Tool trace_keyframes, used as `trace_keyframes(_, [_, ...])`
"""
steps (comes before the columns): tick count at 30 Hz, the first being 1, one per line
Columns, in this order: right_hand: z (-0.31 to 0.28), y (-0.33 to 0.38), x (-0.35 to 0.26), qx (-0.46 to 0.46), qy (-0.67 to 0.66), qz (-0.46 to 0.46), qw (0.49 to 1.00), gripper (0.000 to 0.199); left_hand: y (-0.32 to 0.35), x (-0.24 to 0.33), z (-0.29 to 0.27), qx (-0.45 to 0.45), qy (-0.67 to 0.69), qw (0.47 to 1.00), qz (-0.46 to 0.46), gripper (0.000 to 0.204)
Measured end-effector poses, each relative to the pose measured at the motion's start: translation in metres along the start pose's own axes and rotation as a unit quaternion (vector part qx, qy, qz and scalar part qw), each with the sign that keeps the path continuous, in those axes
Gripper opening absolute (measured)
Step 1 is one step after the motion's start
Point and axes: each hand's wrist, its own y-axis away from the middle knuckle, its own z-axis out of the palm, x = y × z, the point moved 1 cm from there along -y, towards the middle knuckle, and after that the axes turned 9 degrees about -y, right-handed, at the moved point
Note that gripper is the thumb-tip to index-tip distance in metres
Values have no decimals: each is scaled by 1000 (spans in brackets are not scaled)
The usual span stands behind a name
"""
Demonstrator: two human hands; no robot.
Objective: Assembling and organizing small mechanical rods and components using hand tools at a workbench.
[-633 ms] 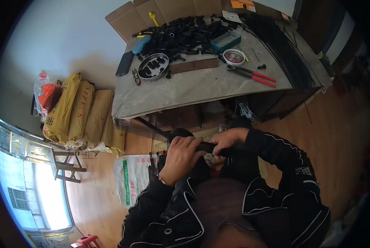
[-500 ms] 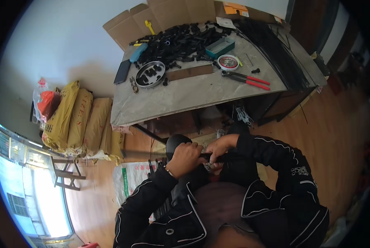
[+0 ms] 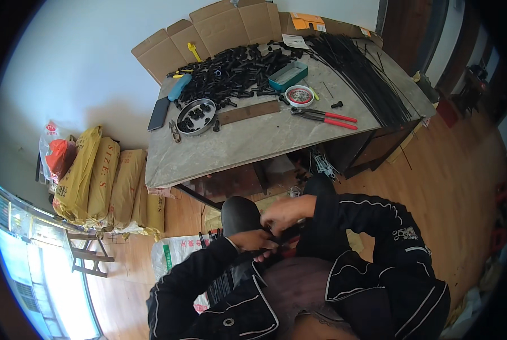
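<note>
Over my lap, my left hand point(image 3: 252, 240) is closed round a dark, slim piece that I cannot identify, as most of it is hidden by fingers and lost against my dark trousers. Just above and to the right, my right hand point(image 3: 287, 212) is blurred, its fingers bent down close to the left hand. Whether those fingers grip anything does not show. Something red point(image 3: 290, 245) lies low between my legs, partly covered. Beside my left leg, a bundle of thin black rods point(image 3: 222, 286) rests by a white sack point(image 3: 177, 249).
A grey table point(image 3: 247, 139) ahead carries a heap of black bolt-like parts point(image 3: 236, 71), a round metal tray point(image 3: 181, 126), red-handled pliers point(image 3: 327, 118), a green box point(image 3: 290, 84) and long black rods point(image 3: 361, 79). Yellow sacks point(image 3: 109, 175) and a wooden stool point(image 3: 86, 255) stand left.
My left hand has dropped lower toward my body and turned. The right hand has shifted left, now above the left one. The view has tilted slightly, so the table sits lower and further left.
</note>
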Motion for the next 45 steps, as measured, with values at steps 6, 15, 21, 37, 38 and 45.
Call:
trace_keyframes(6, [-28,32,-60,21,-369,-55,928,38,72,85,-89,192,-164,953,166,25])
trace_keyframes(15, [15,25,51,300,-139,113,937,58,64,170,-90,385,75,788,475,21])
trace_keyframes(21, [75,5,103,144,-331,137,923,49,-24,85,-38,389,229,761,465,20])
trace_keyframes(37, [152,8,66,-27,-367,100,925,34,16,65,24,405,253,770,423,26])
trace_keyframes(38, [149,13,59,-30,-369,101,924,35,25,81,15,431,238,749,442,27])
trace_keyframes(45, [6,60,38,65,-238,75,966,26,19,106,11,357,255,792,424,25])
